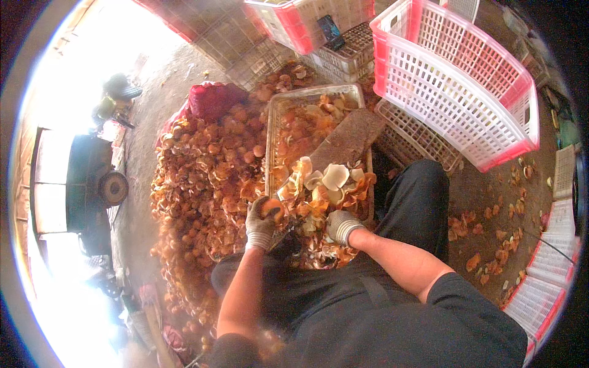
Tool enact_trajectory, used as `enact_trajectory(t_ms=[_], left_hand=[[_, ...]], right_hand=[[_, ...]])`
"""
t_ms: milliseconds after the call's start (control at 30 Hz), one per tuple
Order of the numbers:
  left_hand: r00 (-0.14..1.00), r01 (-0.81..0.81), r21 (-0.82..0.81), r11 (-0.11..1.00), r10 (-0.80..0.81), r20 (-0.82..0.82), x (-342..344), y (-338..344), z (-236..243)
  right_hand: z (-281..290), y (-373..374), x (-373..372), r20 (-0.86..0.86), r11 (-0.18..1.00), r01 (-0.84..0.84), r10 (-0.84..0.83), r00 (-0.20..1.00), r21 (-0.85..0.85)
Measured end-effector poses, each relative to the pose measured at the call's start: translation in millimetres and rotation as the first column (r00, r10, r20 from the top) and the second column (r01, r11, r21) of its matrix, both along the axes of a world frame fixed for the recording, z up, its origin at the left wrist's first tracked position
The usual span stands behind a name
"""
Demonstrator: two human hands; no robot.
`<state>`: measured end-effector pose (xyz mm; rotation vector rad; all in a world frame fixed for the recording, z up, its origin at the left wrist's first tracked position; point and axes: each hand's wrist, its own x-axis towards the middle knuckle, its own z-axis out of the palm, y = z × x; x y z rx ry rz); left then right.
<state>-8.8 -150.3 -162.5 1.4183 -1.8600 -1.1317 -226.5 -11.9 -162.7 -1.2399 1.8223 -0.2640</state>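
Observation:
My left hand (pixel 260 224), in a pale knit glove with a darker palm side, is closed around a brown-skinned onion (pixel 272 210). It is just left of the heap of peels in front of my lap. Close by on the right, my right hand (pixel 341 226), in a similar glove, has its fingers curled in at the edge of the onion peels (pixel 319 199). What it holds, if anything, is hidden. Brown and whitish peels lie between both hands and over the near end of a shallow plastic crate (pixel 270 132). A worn wooden board (pixel 346 138) slants across that crate.
A large pile of onions (pixel 211 159) spreads on the left, with a red mesh sack (pixel 215 100) at its far end. A white-and-pink crate (pixel 454 80) stands on lower crates at right. A phone (pixel 331 32) rests by crates at the back. Loose peels (pixel 491 245) litter the right floor.

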Motion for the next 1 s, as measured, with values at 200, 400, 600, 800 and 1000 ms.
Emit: enact_trajectory(t_ms=[200, 400, 600, 800, 1000], left_hand=[[0.897, 0.304, -0.247, 0.92, -0.189, 0.399, -28, 23, 18], [0.988, 0.044, -0.489, 0.871, 0.034, 0.148, -49, 31, 23], [0.923, 0.027, -0.282, 0.959, 0.084, 0.375, -54, 27, 20], [0.711, 0.605, -0.029, 0.795, -0.524, 0.468, -37, 3, 35], [0.833, 0.248, -0.06, 0.967, -0.181, 0.523, -41, 23, 46]], right_hand=[[3, -2, 2, 0.02, 0.997, 0.025, -0.024, 1.0, -0.079], [9, -3, -1, 0.052, 0.99, 0.105, -0.101, 0.994, -0.092], [21, -4, -8, 0.095, 0.99, 0.129, -0.123, 0.988, -0.06], [30, -3, -10, 0.07, 0.991, 0.123, -0.119, 0.99, -0.051], [24, -4, -5, 0.057, 0.982, 0.149, -0.143, 0.988, -0.121]])
